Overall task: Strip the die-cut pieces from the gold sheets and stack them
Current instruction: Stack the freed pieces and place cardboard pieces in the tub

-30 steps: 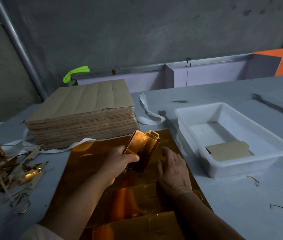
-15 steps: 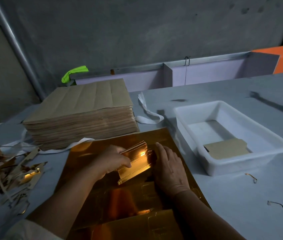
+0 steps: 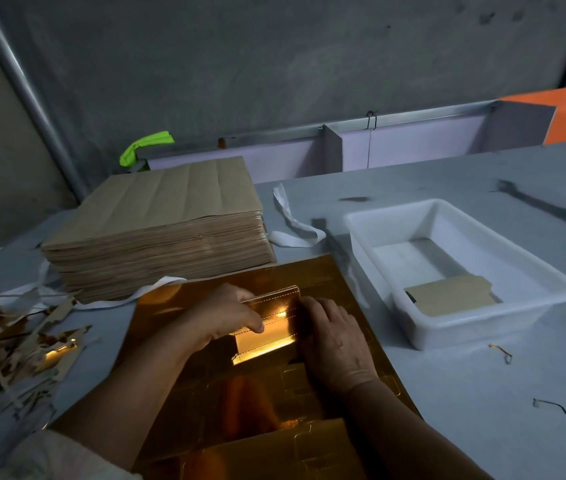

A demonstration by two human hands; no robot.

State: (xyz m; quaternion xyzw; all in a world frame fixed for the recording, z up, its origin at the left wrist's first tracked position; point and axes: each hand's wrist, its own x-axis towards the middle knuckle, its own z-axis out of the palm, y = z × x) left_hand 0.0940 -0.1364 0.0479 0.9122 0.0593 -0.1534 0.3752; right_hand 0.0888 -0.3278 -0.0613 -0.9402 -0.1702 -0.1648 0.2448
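bundle: a small bundle of gold pieces (image 3: 267, 323) is held low over the gold sheet (image 3: 240, 403), mid-counter (image 3: 447, 393).
left hand (image 3: 226, 317): the bundle's left edge is pinched between thumb and fingers.
right hand (image 3: 335, 341): laid palm-down against the right edge; a grip cannot be told.
handling: thin foil card, judged light, slick and easily creased; best taken by the edges.
around: brown stack (image 3: 160, 230) far left; scraps (image 3: 14, 351) left; white tray (image 3: 482, 327) right, one brown piece (image 3: 451, 299) inside.
in the way: only the tray's raised wall is judged an obstacle.
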